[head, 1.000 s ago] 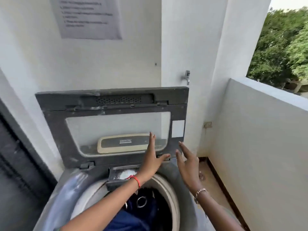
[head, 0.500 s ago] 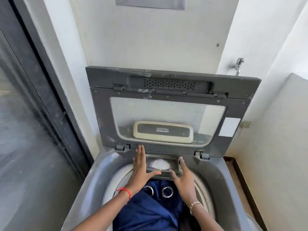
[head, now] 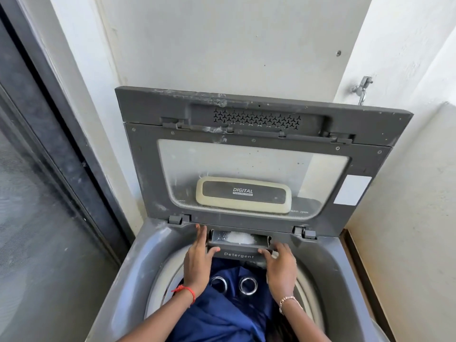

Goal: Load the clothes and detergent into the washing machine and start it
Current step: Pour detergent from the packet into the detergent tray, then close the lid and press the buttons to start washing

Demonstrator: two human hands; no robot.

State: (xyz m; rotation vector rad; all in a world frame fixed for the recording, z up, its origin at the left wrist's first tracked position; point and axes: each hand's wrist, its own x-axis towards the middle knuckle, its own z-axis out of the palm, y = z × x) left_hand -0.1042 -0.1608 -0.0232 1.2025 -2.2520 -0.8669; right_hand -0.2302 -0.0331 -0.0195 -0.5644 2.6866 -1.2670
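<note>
A grey top-load washing machine (head: 138,272) stands in front of me with its lid (head: 138,174) raised against the wall. Blue cloth with two metal eyelet rings (head: 222,314) fills the drum. At the back rim the grey detergent drawer (head: 238,255) is pulled partly out, with white powder (head: 240,237) inside it. My left hand (head: 197,262) rests at the drawer's left end, thumb on its front, fingers straight along its side. My right hand (head: 280,265) touches the drawer's right end, thumb on the front panel. Neither hand grips anything.
A dark glass sliding door (head: 37,193) runs along the left. A white wall stands behind the lid, with a metal tap (head: 361,88) at the upper right. A low cream parapet wall (head: 407,218) closes the right side.
The camera has tilted down and left toward the machine. Both hands have come down from near the lid to the detergent drawer and now touch its two ends.
</note>
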